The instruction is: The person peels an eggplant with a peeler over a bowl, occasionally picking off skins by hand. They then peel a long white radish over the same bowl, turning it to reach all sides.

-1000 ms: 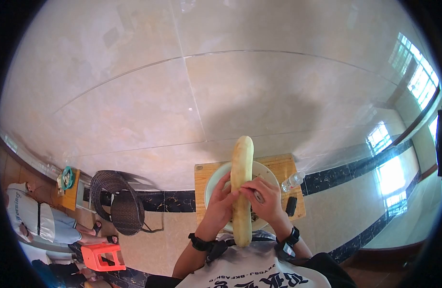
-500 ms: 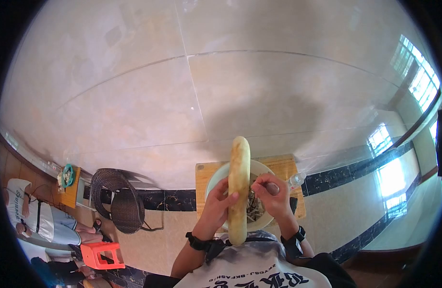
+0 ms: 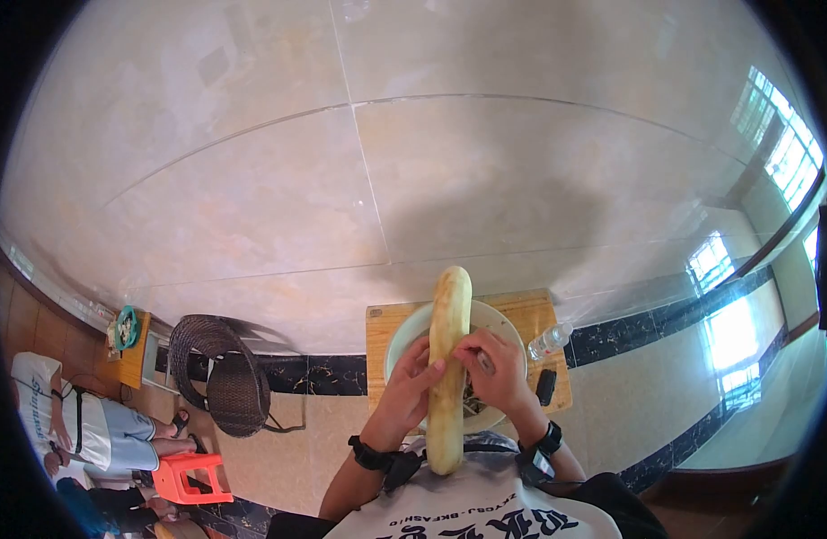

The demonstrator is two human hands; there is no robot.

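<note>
A long pale yellow-green gourd-like vegetable (image 3: 447, 386) stands lengthwise over a white bowl (image 3: 512, 328), its lower end near the shirt. My left hand (image 3: 411, 386) is wrapped round its left side, thumb across the front. My right hand (image 3: 496, 370) is closed on a small tool, of which only a brownish end (image 3: 486, 363) shows; its fingertips are at the vegetable's right side. Dark scraps (image 3: 472, 402) lie in the bowl, partly hidden by the hands and vegetable.
The bowl stands on a wooden table (image 3: 386, 323), with a clear plastic bottle (image 3: 550, 341) and a black object (image 3: 546, 386) to the right. A wicker chair (image 3: 238, 395), an orange stool (image 3: 190, 478) and a seated person (image 3: 90, 422) are at left.
My right hand has moved left, from above the bowl to the vegetable's side. The vegetable has shifted slightly down. The black object beside the bowl shows more fully.
</note>
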